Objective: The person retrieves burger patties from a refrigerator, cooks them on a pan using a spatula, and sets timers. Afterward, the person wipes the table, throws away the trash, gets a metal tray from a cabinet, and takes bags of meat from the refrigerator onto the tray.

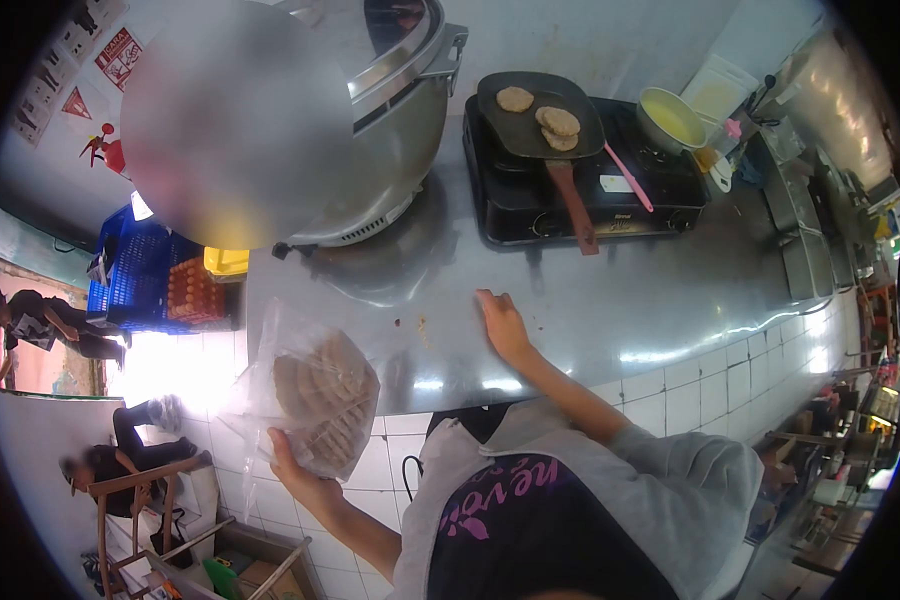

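My left hand (305,478) is closed on a clear plastic bag (322,405) at the counter's near left edge. Through the film I can see stacked, pale brown round patties (320,378). On the bare steel counter (450,325), my right hand (503,322) rests with nothing in it, its fingers loosely bent and slightly apart. Beyond it a black square pan (525,118) with a brown handle sits on a portable gas stove (610,205). Several patties (558,122) lie in the pan, two of them overlapping. A pink-handled utensil (628,178) leans across the stove beside the pan.
A bowl (672,118) with yellow liquid stands at the stove's right rear. A large metal pot-like appliance (400,140) occupies the back left. Blue crates (135,275) and stacked egg trays (195,290) are left of the counter. Two people (45,320) are farther left.
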The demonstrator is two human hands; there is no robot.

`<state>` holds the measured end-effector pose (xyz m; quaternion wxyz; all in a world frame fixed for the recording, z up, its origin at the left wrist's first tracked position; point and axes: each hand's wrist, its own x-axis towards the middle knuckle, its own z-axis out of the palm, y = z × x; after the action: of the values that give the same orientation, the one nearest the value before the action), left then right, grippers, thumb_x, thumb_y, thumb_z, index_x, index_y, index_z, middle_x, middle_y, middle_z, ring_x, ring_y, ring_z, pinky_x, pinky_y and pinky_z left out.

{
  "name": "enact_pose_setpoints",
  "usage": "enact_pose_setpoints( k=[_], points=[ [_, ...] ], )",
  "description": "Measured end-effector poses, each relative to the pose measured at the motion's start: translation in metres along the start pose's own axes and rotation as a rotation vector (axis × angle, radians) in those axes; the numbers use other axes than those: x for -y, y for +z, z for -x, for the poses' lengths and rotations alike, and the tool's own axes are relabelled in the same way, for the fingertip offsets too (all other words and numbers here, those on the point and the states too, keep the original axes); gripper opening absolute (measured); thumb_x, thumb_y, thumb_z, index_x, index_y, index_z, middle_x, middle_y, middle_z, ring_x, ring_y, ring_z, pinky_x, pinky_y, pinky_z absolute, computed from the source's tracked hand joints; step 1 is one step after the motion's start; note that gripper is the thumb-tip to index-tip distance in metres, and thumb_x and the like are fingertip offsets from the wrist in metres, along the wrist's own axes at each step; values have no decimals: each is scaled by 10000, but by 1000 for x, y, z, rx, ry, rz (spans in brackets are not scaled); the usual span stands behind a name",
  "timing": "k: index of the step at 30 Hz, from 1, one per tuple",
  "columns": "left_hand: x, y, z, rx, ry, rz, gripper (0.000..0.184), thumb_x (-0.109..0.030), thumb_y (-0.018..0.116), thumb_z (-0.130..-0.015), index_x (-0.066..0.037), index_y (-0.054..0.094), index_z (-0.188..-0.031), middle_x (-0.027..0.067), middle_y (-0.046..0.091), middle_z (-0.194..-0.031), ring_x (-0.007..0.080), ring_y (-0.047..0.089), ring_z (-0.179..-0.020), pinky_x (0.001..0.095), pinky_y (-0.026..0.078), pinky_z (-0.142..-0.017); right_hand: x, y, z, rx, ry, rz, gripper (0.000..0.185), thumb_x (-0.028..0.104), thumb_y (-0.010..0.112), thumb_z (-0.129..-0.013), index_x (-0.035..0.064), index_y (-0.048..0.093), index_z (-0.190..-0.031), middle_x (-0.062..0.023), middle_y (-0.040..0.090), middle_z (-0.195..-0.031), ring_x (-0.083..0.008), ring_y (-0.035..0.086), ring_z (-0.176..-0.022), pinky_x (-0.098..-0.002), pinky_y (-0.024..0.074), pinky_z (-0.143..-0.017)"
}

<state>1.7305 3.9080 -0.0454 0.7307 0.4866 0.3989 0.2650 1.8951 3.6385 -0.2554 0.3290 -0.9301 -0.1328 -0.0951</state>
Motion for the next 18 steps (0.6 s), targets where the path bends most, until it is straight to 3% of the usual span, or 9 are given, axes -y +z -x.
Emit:
enact_pose_setpoints(
  k=[4,6,7,10,12,13,14,17,18],
  points=[
    [5,7,4,36,29,14,668,-413,595,-821,58,384,-1244,182,457,-1191,283,498,-1063,397,424,-870,7,-7,-11,31,75,-78,407,-25,583,-716,73,449,-1088,-159,572,-845,-331,551,-823,-393,484,-666],
    [7,11,7,71,36,24,660,-407,591,-826,60,383,-1245,180,462,-1184,282,504,-1053,396,429,-863,28,-16,-21,232,188,-531,369,-10,585,-736,66,462,-1075,-129,596,-823,-328,573,-797,-377,481,-677],
    [9,13,9,67,39,31,660,-407,591,-826,60,383,-1245,180,462,-1184,282,504,-1053,396,429,-863,40,-17,-28,235,180,-529,369,-10,585,-736,66,462,-1075,-129,596,-823,-328,573,-797,-377,481,-677],
    [13,18,15,47,10,47,646,-396,589,-830,62,389,-1240,177,468,-1179,279,508,-1046,395,431,-858,62,-5,-44,351,116,-695,356,-11,585,-752,60,457,-1076,-135,600,-856,-315,591,-855,-362,482,-722],
    [16,22,17,79,34,60,646,-390,593,-830,69,390,-1236,176,473,-1170,279,507,-1045,391,435,-852,62,5,-50,304,-165,-478,333,6,560,-782,75,455,-1090,-150,606,-894,-302,598,-794,-357,471,-747],
    [16,24,18,82,33,65,646,-390,593,-830,69,390,-1236,176,473,-1170,279,507,-1045,391,435,-852,57,1,-53,302,-167,-473,333,6,560,-782,75,455,-1090,-150,606,-894,-302,598,-794,-357,471,-747],
    [16,25,19,86,35,57,635,-387,593,-831,73,398,-1223,176,476,-1162,279,508,-1042,390,435,-851,49,-7,-55,443,-259,-410,302,22,557,-792,72,476,-1079,-141,610,-912,-295,594,-791,-348,468,-748],
    [17,32,25,53,19,33,608,-381,590,-835,78,413,-1193,179,485,-1142,276,514,-1030,386,439,-845,62,-107,-84,667,-274,-482,176,112,568,-828,58,560,-996,-111,614,-940,-232,581,-790,-323,466,-734],
    [18,34,26,8,6,10,592,-378,586,-839,79,421,-1176,181,489,-1131,275,519,-1022,384,442,-841,70,-151,-90,512,-169,-549,120,130,579,-837,63,603,-933,-69,616,-876,-145,567,-778,-292,464,-686]
  ],
)
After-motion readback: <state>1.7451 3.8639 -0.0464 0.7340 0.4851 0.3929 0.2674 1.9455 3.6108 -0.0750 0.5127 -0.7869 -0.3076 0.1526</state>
